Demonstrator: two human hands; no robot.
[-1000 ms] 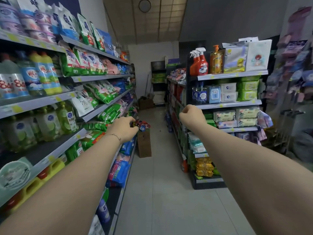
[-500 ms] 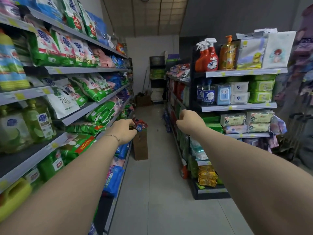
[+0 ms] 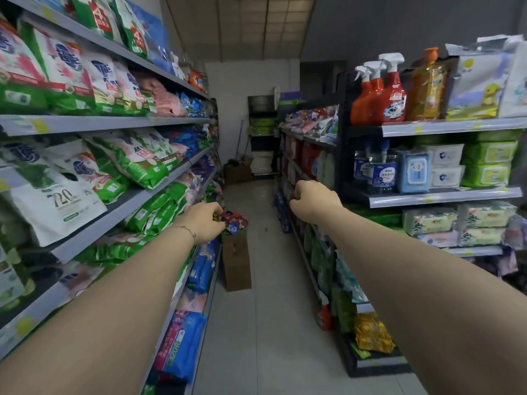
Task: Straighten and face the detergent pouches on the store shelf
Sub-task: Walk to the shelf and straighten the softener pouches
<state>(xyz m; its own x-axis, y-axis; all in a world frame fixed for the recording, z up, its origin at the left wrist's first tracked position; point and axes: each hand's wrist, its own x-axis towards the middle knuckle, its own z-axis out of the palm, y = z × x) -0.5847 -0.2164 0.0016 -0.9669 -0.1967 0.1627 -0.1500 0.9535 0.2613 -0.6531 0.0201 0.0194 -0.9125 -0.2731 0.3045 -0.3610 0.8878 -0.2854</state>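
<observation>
Green-and-white detergent pouches [image 3: 134,163] lie leaning and overlapping on the grey left-hand shelves [image 3: 119,122]. A white pouch marked 720 [image 3: 57,206] slumps at the near left, and green pouches [image 3: 159,209] lie flat one shelf lower. Both my arms stretch forward down the aisle. My left hand [image 3: 204,222] hovers with curled fingers by the shelf edge, next to the flat green pouches, with nothing visibly in it. My right hand [image 3: 313,201] is a fist in mid-aisle, holding nothing.
A tall cardboard box [image 3: 236,260] of red and blue packets stands on the floor just beyond my left hand. Blue pouches [image 3: 182,343] fill the bottom left shelf. The right-hand shelves [image 3: 433,196] carry spray bottles [image 3: 379,92] and wipes. The tiled aisle [image 3: 265,323] runs to the back wall.
The view has moved forward along the aisle; the bottles at the near left have slid out of view and the pouches are closer. Both hands keep their curled pose.
</observation>
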